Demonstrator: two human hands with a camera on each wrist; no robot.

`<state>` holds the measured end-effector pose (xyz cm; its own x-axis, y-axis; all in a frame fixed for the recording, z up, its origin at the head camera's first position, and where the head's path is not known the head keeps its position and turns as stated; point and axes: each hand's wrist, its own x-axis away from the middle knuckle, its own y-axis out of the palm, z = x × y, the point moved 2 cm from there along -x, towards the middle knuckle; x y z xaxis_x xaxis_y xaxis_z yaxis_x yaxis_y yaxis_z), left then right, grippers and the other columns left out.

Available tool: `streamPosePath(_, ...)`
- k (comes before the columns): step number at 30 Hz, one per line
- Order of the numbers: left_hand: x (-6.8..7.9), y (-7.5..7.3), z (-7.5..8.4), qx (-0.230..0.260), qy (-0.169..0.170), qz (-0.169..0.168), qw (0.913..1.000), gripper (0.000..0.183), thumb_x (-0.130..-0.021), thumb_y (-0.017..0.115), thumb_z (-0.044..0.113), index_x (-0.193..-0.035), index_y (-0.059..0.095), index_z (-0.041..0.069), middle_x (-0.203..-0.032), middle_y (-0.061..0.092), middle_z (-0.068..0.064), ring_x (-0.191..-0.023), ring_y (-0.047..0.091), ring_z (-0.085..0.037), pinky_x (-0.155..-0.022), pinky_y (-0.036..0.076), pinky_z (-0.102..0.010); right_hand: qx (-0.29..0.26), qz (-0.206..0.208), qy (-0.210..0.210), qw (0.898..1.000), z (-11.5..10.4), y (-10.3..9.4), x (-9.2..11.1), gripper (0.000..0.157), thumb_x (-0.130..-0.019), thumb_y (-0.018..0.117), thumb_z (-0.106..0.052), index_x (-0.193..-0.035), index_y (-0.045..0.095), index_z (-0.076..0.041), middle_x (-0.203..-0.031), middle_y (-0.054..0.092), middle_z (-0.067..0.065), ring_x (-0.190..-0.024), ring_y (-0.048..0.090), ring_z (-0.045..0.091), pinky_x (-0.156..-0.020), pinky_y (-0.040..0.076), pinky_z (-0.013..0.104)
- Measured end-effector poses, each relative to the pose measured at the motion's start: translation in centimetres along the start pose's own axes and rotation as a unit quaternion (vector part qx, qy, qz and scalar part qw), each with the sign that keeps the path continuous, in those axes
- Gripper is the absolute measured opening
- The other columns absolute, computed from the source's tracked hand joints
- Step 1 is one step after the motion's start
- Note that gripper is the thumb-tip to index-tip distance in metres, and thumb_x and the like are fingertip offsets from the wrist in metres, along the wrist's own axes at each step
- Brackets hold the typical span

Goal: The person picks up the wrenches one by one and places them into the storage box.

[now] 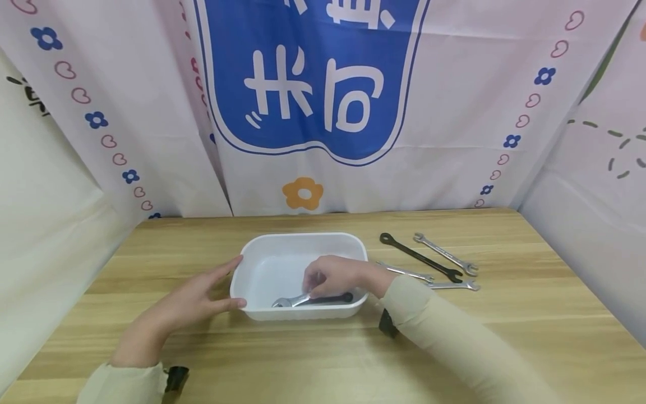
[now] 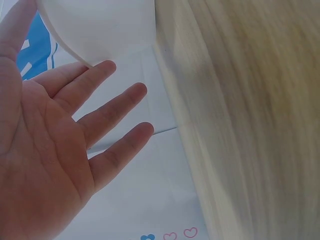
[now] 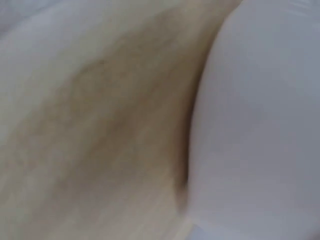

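A white plastic bin [image 1: 298, 314] stands on the table. Straight, spread fingers of my left hand [image 1: 189, 303] touch its left end, thumb by the front corner; the left wrist view shows the open palm [image 2: 40, 165] beside the bin wall [image 2: 100, 25]. Inside the bin, my right hand [image 1: 333, 275] pinches a silver wrench [image 1: 290, 302], whose jaw end points left near the bin's front wall. A dark wrench [image 1: 345, 297] lies in the bin beneath that hand, partly hidden. The right wrist view is blurred and shows only the bin's outer wall [image 3: 255, 125] and table.
Right of the bin, a black wrench [image 1: 421, 257] lies with several silver ones, among them a long wrench [image 1: 446, 255], a thin wrench [image 1: 406, 272] and another wrench [image 1: 454, 285]. Wood-grain table [image 1: 313, 359] runs back to a printed cloth [image 1: 454, 168].
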<state>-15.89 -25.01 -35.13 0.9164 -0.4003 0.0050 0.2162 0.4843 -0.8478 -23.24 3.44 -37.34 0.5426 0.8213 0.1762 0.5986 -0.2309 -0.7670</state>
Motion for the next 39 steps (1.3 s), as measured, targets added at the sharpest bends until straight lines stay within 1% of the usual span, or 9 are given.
streamPosePath(4, 0.0, 0.0, 0.0, -0.005, 0.002, 0.004, 1.0, 0.09, -0.087, 0.072, 0.049, -0.156, 0.03, 0.007, -0.156, 0.036, -0.026, -0.14, 0.037, -0.052, -0.108, 0.036, -0.07, 0.02, 0.004, -0.002, 1.0, -0.2, -0.8, 0.7, 0.01, -0.091, 0.069, -0.014, -0.1, 0.073, -0.014, -0.092, 0.071, -0.004, -0.086, 0.061, 0.006, -0.084, 0.05, 0.022)
streamPosePath(8, 0.0, -0.1, 0.1, -0.007, 0.006, 0.006, 0.9999, 0.091, -0.087, 0.071, 0.049, -0.156, 0.031, 0.006, -0.156, 0.036, -0.026, -0.14, 0.038, -0.051, -0.109, 0.035, -0.069, 0.034, 0.023, -0.016, 0.999, -0.3, -2.0, 1.7, 0.013, -0.093, 0.067, -0.016, -0.104, 0.072, -0.011, -0.097, 0.071, -0.002, -0.09, 0.061, 0.008, -0.085, 0.05, 0.023)
streamPosePath(11, 0.0, -0.1, 0.1, -0.007, 0.005, 0.003, 1.0, 0.091, -0.088, 0.071, 0.05, -0.156, 0.03, 0.006, -0.157, 0.035, -0.025, -0.14, 0.037, -0.051, -0.109, 0.035, -0.069, 0.031, 0.043, -0.032, 0.998, -0.2, -2.9, 2.8, 0.014, -0.094, 0.066, -0.014, -0.105, 0.071, -0.009, -0.098, 0.071, -0.001, -0.089, 0.062, 0.008, -0.084, 0.052, 0.022)
streamPosePath(14, 0.0, -0.1, 0.1, -0.003, 0.004, 0.002, 1.0, 0.091, -0.088, 0.071, 0.05, -0.156, 0.029, 0.006, -0.157, 0.034, -0.025, -0.141, 0.036, -0.05, -0.11, 0.034, -0.069, 0.012, 0.067, -0.038, 0.997, -0.1, -3.8, 4.0, 0.014, -0.094, 0.065, -0.013, -0.105, 0.071, -0.007, -0.096, 0.071, -0.001, -0.087, 0.061, 0.008, -0.082, 0.054, 0.023)
streamPosePath(17, 0.0, -0.1, 0.0, -0.002, 0.001, 0.0, 1.0, 0.091, -0.088, 0.07, 0.05, -0.156, 0.029, 0.007, -0.157, 0.034, -0.025, -0.141, 0.036, -0.05, -0.11, 0.035, -0.069, -0.002, 0.091, -0.023, 0.996, 0.0, -4.6, 5.6, 0.015, -0.095, 0.065, -0.013, -0.107, 0.071, -0.007, -0.095, 0.069, -0.002, -0.086, 0.06, 0.009, -0.082, 0.055, 0.025)
streamPosePath(21, 0.0, -0.1, 0.0, -0.004, 0.001, 0.001, 1.0, 0.092, -0.088, 0.071, 0.051, -0.156, 0.029, 0.007, -0.157, 0.035, -0.025, -0.141, 0.036, -0.05, -0.11, 0.035, -0.068, 0.0, 0.122, 0.0, 0.993, 0.4, -5.4, 7.8, 0.015, -0.094, 0.066, -0.014, -0.107, 0.071, -0.008, -0.093, 0.068, -0.004, -0.086, 0.06, 0.01, -0.081, 0.057, 0.027)
streamPosePath(25, 0.0, -0.1, 0.0, -0.009, 0.003, 0.001, 1.0, 0.092, -0.088, 0.071, 0.051, -0.156, 0.03, 0.006, -0.156, 0.036, -0.025, -0.14, 0.038, -0.05, -0.11, 0.036, -0.067, -0.001, 0.149, 0.005, 0.989, 1.1, -5.9, 9.9, 0.013, -0.094, 0.066, -0.012, -0.105, 0.07, -0.008, -0.09, 0.067, -0.003, -0.086, 0.06, 0.013, -0.079, 0.059, 0.031)
streamPosePath(32, 0.0, -0.1, 0.0, -0.009, 0.0, -0.001, 1.0, 0.092, -0.088, 0.07, 0.052, -0.156, 0.029, 0.006, -0.157, 0.034, -0.025, -0.141, 0.036, -0.05, -0.11, 0.035, -0.067, 0.01, 0.2, 0.013, 0.98, 2.3, -6.4, 13.0, 0.009, -0.093, 0.07, -0.012, -0.102, 0.07, -0.013, -0.09, 0.066, -0.005, -0.077, 0.057, 0.012, -0.068, 0.054, 0.026)
streamPosePath(39, 0.0, -0.1, 0.0, -0.007, -0.006, -0.005, 0.9999, 0.092, -0.088, 0.069, 0.053, -0.157, 0.029, 0.008, -0.158, 0.035, -0.023, -0.142, 0.036, -0.049, -0.11, 0.036, -0.067, 0.032, 0.224, 0.035, 0.973, 3.1, -7.2, 15.7, 0.008, -0.094, 0.069, -0.014, -0.101, 0.069, -0.019, -0.091, 0.066, -0.008, -0.082, 0.058, 0.008, -0.072, 0.055, 0.025)
